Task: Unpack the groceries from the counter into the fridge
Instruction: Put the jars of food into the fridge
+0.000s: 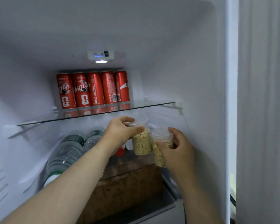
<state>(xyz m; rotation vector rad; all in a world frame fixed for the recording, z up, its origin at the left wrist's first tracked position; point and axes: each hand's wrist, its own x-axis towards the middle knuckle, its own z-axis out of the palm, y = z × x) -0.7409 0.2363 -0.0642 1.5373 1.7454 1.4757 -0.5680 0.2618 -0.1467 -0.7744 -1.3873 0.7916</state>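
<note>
Both my arms reach into the open fridge, below the upper glass shelf [160,104]. My left hand [120,131] grips a clear plastic jar of oat flakes [141,143] near its lid. Just to the right, my right hand [176,149] grips a second clear jar of oat flakes [159,152], slightly nearer and lower. The two jars touch side by side above the second glass shelf [128,171]. Whether either jar rests on that shelf is hidden by my hands.
Several red soda cans [94,89] stand in a row at the back of the upper shelf. Clear water bottles [69,151] lie on the left of the second shelf. A red-capped item [120,151] stands behind my left wrist. The fridge's right wall [205,110] is close.
</note>
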